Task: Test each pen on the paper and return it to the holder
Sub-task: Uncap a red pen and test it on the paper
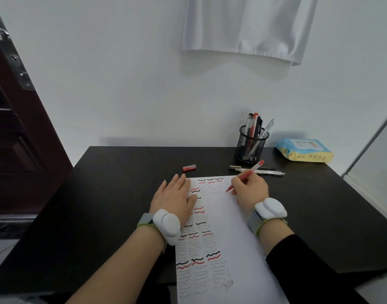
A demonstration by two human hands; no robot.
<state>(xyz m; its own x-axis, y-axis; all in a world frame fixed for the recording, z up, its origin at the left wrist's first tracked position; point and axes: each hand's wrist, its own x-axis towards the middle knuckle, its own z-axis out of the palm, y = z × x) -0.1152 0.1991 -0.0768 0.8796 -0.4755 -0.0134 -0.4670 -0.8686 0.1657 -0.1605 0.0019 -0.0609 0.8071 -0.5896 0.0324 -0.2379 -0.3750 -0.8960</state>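
Observation:
A white sheet of paper (223,227) lies on the black table, covered on its left side with rows of red and black squiggles. My right hand (250,189) grips a red pen (246,174), its tip touching the paper near the top right. My left hand (177,197) lies flat on the paper's upper left corner, fingers spread. The red pen's cap (189,168) lies on the table beyond my left hand. A black mesh holder (250,145) at the back right holds several pens. Two more pens (265,171) lie on the table in front of the holder.
The black table (113,194) stands against a white wall. A blue and yellow pack of wipes (304,151) sits to the right of the holder. A dark door (14,139) is at the left. White cloth (249,27) hangs on the wall above.

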